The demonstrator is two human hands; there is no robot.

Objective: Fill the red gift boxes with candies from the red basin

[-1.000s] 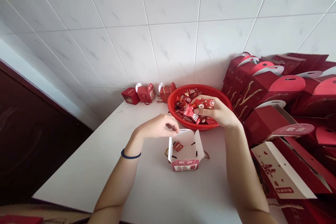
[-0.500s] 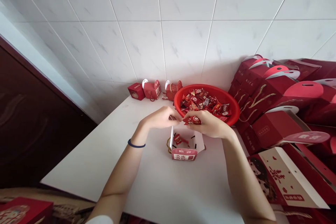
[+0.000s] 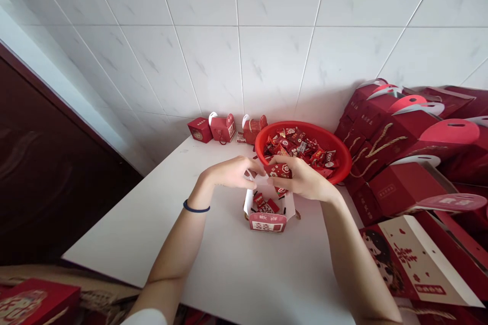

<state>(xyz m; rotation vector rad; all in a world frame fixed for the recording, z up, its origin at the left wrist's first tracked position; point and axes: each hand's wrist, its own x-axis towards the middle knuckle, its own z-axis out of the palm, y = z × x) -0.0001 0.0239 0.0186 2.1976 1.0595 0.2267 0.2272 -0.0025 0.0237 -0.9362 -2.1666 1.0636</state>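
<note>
Gift box (image 3: 267, 222): sitting open at centre frame on the white table (image 3: 229, 269), flaps standing up, red front panel facing the camera.
Box contents (image 3: 266, 206): several red wrapped candies lying inside already; looking partly filled, exact level hard to tell.
Right hand (image 3: 305, 185): hovering just over the box mouth, fingers clenching around a red candy packet (image 3: 279, 170), possibly more than one.
Left hand (image 3: 231, 173): fingers curling at the box's rear white flap, tips touching it; an actual pinch cannot be told.
Red bowl (image 3: 328, 134): sitting just behind the box, upper centre-right, holding plenty of loose candies.
Progress: filling looking underway, not finished; held packet not in yet, flaps not closed.
Small boxes (image 3: 223, 128): three standing by the wall, upper centre, handles up, looking closed.
Red box pile (image 3: 400, 162): stacking up along the right edge of the frame.
</note>
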